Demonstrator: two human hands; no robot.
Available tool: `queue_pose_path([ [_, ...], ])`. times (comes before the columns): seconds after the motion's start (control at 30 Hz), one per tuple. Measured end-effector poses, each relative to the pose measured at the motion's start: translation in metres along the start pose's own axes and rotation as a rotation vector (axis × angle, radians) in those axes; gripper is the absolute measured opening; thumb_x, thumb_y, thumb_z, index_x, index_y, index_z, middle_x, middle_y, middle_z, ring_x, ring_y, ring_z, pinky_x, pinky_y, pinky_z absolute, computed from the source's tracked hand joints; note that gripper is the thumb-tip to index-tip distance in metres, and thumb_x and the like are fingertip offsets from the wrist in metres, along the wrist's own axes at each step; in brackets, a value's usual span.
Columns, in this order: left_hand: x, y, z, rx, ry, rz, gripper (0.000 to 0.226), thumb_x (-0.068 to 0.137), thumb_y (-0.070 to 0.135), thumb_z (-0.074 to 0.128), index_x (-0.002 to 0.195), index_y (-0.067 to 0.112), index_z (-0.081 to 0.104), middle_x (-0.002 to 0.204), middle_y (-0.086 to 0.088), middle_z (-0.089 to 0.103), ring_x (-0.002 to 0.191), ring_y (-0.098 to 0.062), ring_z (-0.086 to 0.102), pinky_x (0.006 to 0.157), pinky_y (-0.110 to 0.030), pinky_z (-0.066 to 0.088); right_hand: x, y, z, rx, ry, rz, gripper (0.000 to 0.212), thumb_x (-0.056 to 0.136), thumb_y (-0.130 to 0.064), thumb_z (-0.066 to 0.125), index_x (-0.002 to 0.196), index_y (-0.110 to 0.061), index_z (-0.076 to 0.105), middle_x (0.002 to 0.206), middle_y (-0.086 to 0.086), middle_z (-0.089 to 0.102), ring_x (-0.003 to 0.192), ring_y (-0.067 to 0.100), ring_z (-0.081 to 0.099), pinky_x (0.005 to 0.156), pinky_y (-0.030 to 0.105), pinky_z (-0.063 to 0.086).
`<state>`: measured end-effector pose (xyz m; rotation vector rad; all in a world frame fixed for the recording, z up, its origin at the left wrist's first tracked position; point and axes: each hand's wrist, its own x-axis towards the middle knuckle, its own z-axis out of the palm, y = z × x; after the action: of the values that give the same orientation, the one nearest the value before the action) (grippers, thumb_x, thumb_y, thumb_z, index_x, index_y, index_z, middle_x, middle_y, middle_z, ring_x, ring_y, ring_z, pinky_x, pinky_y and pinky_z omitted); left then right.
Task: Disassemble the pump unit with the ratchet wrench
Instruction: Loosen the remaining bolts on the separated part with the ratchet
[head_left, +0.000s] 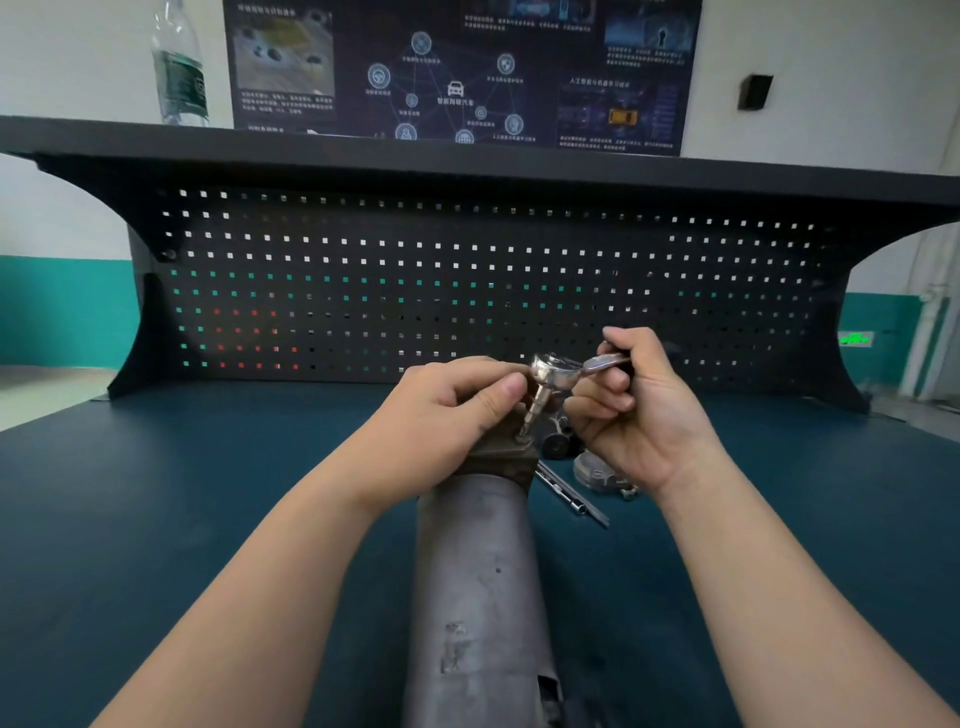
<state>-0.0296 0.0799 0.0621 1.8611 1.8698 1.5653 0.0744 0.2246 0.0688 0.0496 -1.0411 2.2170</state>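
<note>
The pump unit (478, 582), a long grey metal cylinder with a rusty end flange, lies on the bench pointing away from me. The ratchet wrench (558, 371) stands with its socket down on a bolt at the flange. My left hand (447, 421) rests on the flange end, and its thumb and fingers pinch the wrench's head and socket. My right hand (634, 410) grips the wrench handle, which sticks out to the right.
Behind the flange lie small dark parts (556, 444), a grey metal cover (597, 475) and a thin metal extension bar (571, 493) on the blue mat. A black pegboard (467, 280) closes off the back of the bench. A plastic bottle (179, 67) stands on the top shelf.
</note>
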Motion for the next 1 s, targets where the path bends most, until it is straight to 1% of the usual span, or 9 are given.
queue_pose_path([
  [0.13,0.0,0.001,-0.002,-0.074,-0.007,-0.045,0.03,0.096,0.004,0.047,0.107,0.015,0.072,0.112,0.008,0.071,0.111,-0.005,0.06,0.099,-0.022,0.043,-0.006,-0.007,0.01,-0.217,-0.074,-0.189,0.05,0.097,-0.017,0.044,0.047,-0.013,0.049,0.037,-0.003,0.04,0.031,0.005,0.028,0.039,0.018,0.023],
  [0.23,0.0,0.0,-0.001,-0.066,0.006,-0.047,0.035,0.081,0.01,0.046,0.1,0.02,0.074,0.107,0.007,0.072,0.108,-0.011,0.06,0.098,-0.029,0.044,-0.015,-0.004,0.017,-0.313,-0.044,-0.378,0.039,0.097,-0.014,0.049,0.058,-0.008,0.045,0.039,0.0,0.041,0.032,0.007,0.031,0.04,0.017,0.024],
  [0.33,0.001,-0.001,0.0,-0.03,0.023,-0.048,0.047,0.069,0.014,0.04,0.101,0.022,0.073,0.107,0.007,0.071,0.11,-0.01,0.059,0.102,-0.036,0.043,-0.024,0.004,0.017,-0.281,0.054,-0.496,0.036,0.097,-0.014,0.053,0.062,-0.01,0.044,0.047,0.0,0.045,0.034,0.007,0.035,0.038,0.018,0.027],
  [0.47,0.001,-0.003,0.001,0.011,0.032,-0.05,0.043,0.071,0.013,0.042,0.099,0.017,0.074,0.108,0.003,0.07,0.112,-0.015,0.059,0.102,-0.043,0.042,-0.027,0.011,0.013,-0.157,0.207,-0.482,0.032,0.094,-0.012,0.053,0.063,-0.012,0.045,0.052,0.001,0.042,0.037,0.008,0.034,0.038,0.02,0.025],
  [0.63,0.0,-0.005,0.0,0.006,0.019,-0.041,0.036,0.076,0.018,0.047,0.098,0.01,0.075,0.111,0.0,0.068,0.114,-0.016,0.058,0.103,-0.043,0.041,-0.024,0.011,0.011,-0.066,0.186,-0.38,0.031,0.094,-0.013,0.05,0.065,-0.011,0.044,0.043,-0.002,0.04,0.034,0.007,0.029,0.038,0.018,0.023],
  [0.77,-0.002,-0.003,0.0,-0.043,0.01,-0.006,0.028,0.085,0.032,0.067,0.099,0.009,0.075,0.11,-0.006,0.067,0.111,-0.018,0.061,0.101,-0.046,0.044,-0.021,0.014,0.01,0.008,0.172,-0.363,0.036,0.095,-0.014,0.049,0.06,-0.012,0.046,0.041,-0.002,0.039,0.033,0.007,0.029,0.036,0.018,0.028],
  [0.8,-0.003,-0.003,0.0,-0.045,0.008,0.005,0.03,0.085,0.034,0.067,0.099,0.009,0.075,0.11,-0.006,0.067,0.11,-0.019,0.062,0.101,-0.047,0.044,-0.02,0.015,0.009,0.034,0.178,-0.358,0.037,0.095,-0.013,0.049,0.058,-0.012,0.046,0.041,-0.002,0.038,0.033,0.007,0.029,0.036,0.018,0.029],
  [0.87,-0.003,-0.003,0.0,-0.036,0.014,0.017,0.032,0.083,0.032,0.061,0.1,0.009,0.075,0.11,-0.006,0.068,0.11,-0.018,0.062,0.101,-0.046,0.044,-0.021,0.017,0.009,0.065,0.184,-0.355,0.038,0.095,-0.013,0.05,0.057,-0.013,0.046,0.042,-0.002,0.038,0.034,0.007,0.03,0.037,0.019,0.031],
  [1.0,0.0,-0.006,-0.002,-0.034,0.002,0.019,0.021,0.089,0.017,0.06,0.1,0.008,0.075,0.11,-0.005,0.067,0.11,-0.017,0.062,0.102,-0.044,0.043,-0.023,0.019,0.01,0.0,0.176,-0.417,0.032,0.095,-0.014,0.051,0.064,-0.012,0.046,0.044,-0.002,0.041,0.037,0.008,0.032,0.039,0.02,0.032],
])
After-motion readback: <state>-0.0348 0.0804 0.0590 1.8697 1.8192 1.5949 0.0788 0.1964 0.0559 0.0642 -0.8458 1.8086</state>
